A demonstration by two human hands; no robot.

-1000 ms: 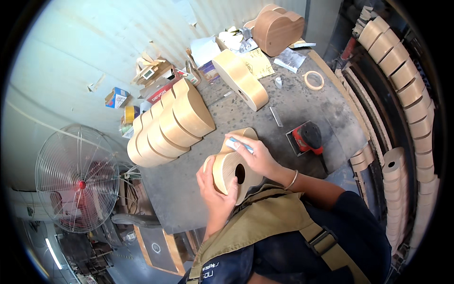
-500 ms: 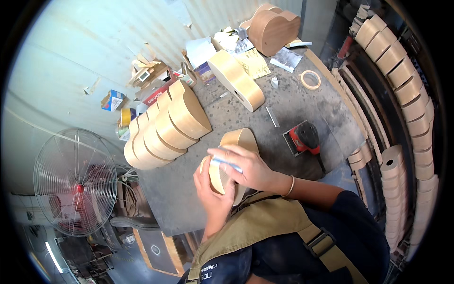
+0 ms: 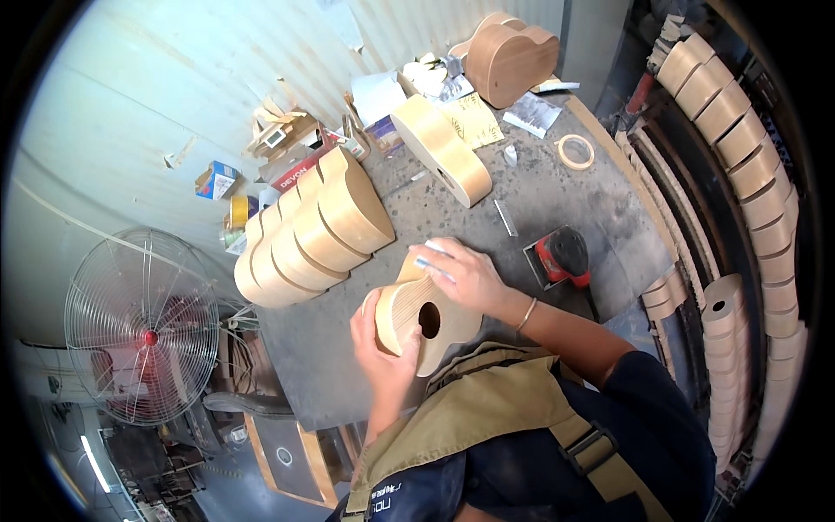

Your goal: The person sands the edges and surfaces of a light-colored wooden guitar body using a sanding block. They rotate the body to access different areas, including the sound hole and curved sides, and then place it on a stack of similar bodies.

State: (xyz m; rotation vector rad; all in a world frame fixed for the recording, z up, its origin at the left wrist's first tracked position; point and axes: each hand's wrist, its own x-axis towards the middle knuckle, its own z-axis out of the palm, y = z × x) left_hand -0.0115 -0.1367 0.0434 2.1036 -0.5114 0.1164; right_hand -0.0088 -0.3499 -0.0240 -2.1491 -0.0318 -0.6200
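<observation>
A pale wooden ukulele body (image 3: 403, 306) with a round dark sound hole is tilted up close to me, over the near part of the grey workbench (image 3: 322, 365). My left hand (image 3: 380, 355) grips its rounded end, thumb on the face near the hole and fingers round the side. Pinched in my right hand (image 3: 474, 283) is a small white-and-blue flat piece (image 3: 431, 264), pressed on the body's upper side edge. The fingers partly cover this piece, so I cannot make out its exact kind.
A red-and-black power sander (image 3: 565, 252) sits right of my hands. Pale bodies (image 3: 317, 230) stand in a row at left; another (image 3: 441, 152) lies beyond. Brown bodies (image 3: 509, 63), a tape roll (image 3: 561, 155) and papers are farther back. A caged fan (image 3: 150, 337) stands left, racked bodies (image 3: 726, 113) right.
My right hand has slid the piece away from the rounded end, up and right along the body. The sound hole now shows. My left hand keeps its grip.
</observation>
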